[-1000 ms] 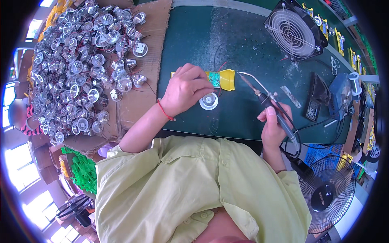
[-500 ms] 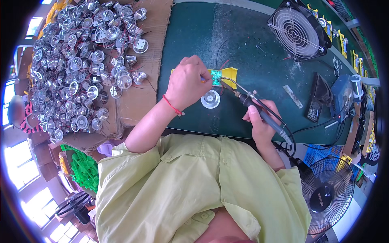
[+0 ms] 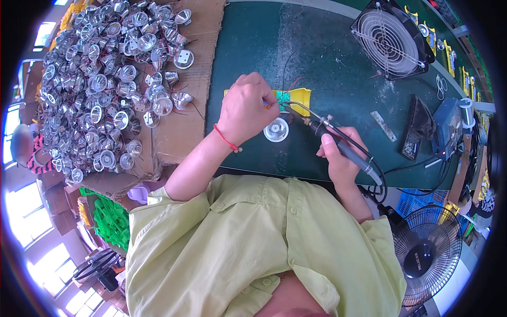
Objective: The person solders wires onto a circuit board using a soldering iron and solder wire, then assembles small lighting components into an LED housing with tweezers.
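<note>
My right hand (image 3: 340,156) grips a soldering iron (image 3: 347,152) with a grey handle and a thin metal tube running along it. Its tip meets a small green circuit board (image 3: 283,98), which lies in a yellow plastic housing (image 3: 301,99). Over the housing's left part, my left hand (image 3: 247,104) is closed, fingertips pinched beside the board; what they hold is hidden. A thin dark wire (image 3: 285,67) rises from the board across the bench. Just below the housing sits a round silver reflector cup (image 3: 276,130).
Many silver reflector cups with wires (image 3: 105,79) are heaped on cardboard (image 3: 193,105) at the left. A framed fan (image 3: 388,39) stands far right. Nearer are a metal strip (image 3: 383,126), a black tray (image 3: 413,132), a blue box (image 3: 445,127) and a solder spool (image 3: 467,113).
Both hands keep nearly the same place, with the iron's tip still at the circuit board. The bench things sit very slightly further right in the picture.
</note>
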Demonstrator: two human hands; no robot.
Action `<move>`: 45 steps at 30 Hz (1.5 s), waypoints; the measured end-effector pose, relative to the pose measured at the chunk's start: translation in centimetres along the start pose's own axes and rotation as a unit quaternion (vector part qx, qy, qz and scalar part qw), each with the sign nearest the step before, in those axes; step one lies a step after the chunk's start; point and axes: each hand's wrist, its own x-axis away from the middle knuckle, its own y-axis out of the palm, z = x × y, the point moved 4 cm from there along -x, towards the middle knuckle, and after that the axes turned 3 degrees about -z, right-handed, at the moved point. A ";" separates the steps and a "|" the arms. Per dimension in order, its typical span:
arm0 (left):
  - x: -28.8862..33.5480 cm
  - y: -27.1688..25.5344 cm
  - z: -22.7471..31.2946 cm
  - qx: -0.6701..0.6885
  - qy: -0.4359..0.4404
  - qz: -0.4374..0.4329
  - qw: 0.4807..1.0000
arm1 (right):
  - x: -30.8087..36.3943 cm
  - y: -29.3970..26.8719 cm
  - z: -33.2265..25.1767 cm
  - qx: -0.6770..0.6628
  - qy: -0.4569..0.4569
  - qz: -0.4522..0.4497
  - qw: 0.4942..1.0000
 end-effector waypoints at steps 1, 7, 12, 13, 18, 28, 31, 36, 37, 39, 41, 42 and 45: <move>-0.1 -0.1 0.2 0.003 0.001 0.001 1.000 | 0.1 -0.1 -0.3 0.008 -0.003 0.007 1.000; -0.3 -0.2 -0.1 0.009 -0.003 0.000 1.000 | 0.0 -1.1 -0.2 -0.068 -0.040 0.053 0.996; -0.5 -0.2 0.1 0.010 -0.003 -0.001 1.000 | 0.0 -1.8 -0.2 -0.065 -0.041 0.058 0.995; -0.6 -0.2 0.2 0.006 0.003 0.006 1.000 | -0.1 -1.9 -0.1 -0.065 -0.037 0.063 0.995; -0.2 -0.5 0.3 0.011 0.027 0.016 0.999 | -0.2 -2.9 0.4 -0.063 -0.029 0.089 0.994; -1.1 -4.3 -0.8 -0.157 0.148 -0.098 0.972 | -2.1 -5.6 1.3 -0.048 -0.046 0.156 0.986; -2.6 -4.4 -2.1 -0.144 0.091 -0.212 0.962 | -2.6 -5.9 1.2 -0.053 -0.040 0.170 0.983; -10.5 -7.0 -2.7 -0.055 0.033 -0.077 0.995 | -2.4 -5.7 2.2 -0.078 -0.027 0.169 0.982; -13.3 -6.7 -2.3 -0.056 0.059 -0.063 0.995 | -2.4 -5.6 2.5 -0.073 -0.026 0.171 0.982; -17.6 -6.2 -2.8 -0.048 -0.059 -0.036 0.996 | -2.3 -5.3 2.9 -0.069 -0.033 0.169 0.983; -22.6 -4.9 -2.6 -0.111 -0.040 0.013 0.993 | -2.0 -5.2 2.7 -0.048 -0.016 0.166 0.985; -24.9 -4.1 -3.0 -0.145 -0.060 0.033 0.987 | -1.9 -5.2 2.5 -0.030 -0.018 0.156 0.987; -29.7 -1.1 -3.8 -0.178 -0.121 0.069 0.974 | -1.7 -5.6 3.0 -0.009 0.004 0.161 0.987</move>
